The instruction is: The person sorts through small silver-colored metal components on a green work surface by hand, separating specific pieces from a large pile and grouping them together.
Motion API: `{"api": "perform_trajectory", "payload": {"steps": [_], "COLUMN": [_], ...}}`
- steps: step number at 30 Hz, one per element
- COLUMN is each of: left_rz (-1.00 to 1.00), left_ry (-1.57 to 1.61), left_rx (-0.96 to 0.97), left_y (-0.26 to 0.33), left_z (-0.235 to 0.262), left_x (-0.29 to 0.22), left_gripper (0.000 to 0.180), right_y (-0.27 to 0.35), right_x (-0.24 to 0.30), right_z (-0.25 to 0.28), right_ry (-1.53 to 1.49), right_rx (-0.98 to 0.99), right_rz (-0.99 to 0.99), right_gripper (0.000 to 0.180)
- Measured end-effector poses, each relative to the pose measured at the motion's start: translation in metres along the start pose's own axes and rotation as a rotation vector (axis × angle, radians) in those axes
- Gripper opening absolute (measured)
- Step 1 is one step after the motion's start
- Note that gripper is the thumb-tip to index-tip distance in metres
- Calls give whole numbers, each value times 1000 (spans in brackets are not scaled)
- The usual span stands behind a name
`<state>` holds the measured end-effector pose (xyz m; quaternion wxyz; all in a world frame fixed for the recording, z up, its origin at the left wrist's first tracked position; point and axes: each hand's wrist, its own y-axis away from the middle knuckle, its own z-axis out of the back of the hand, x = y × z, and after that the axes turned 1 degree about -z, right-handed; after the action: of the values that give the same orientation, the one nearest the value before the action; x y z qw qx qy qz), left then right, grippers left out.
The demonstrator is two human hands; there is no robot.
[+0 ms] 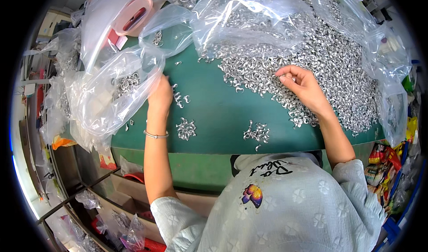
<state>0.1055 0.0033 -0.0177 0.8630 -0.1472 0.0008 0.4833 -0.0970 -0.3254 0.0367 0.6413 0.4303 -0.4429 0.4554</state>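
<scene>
Fingers (289, 76) of the right hand (303, 89) pinch together on small silver metal pieces (330, 60) heaped at two o'clock on the green desk (214, 113). Left hand (159, 93), at nine o'clock, grips a limp clear bag (111, 96). The pieces look light, hard, slippery; best pinched singly.

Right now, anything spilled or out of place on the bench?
Nothing damaged. Small metal rings lie heaped loose on the green table, with stray clusters apart from the heap. The left hand holds a clear bag; the right hand pinches rings.
</scene>
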Motion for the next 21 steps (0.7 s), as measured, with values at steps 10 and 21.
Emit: {"api": "perform_trajectory", "payload": {"steps": [10, 21], "left_rz": [-113, 193], "left_ry": [49, 436], "left_rx": [-69, 86], "left_y": [0, -8], "left_z": [-9, 5], "left_x": [17, 26], "left_gripper": [17, 17], "right_y": [30, 60], "right_x": [-5, -17], "right_z": [26, 40], "right_ry": [107, -1036], "right_rx": [-120, 1], "right_rz": [17, -167], "right_gripper": [11, 22]}}
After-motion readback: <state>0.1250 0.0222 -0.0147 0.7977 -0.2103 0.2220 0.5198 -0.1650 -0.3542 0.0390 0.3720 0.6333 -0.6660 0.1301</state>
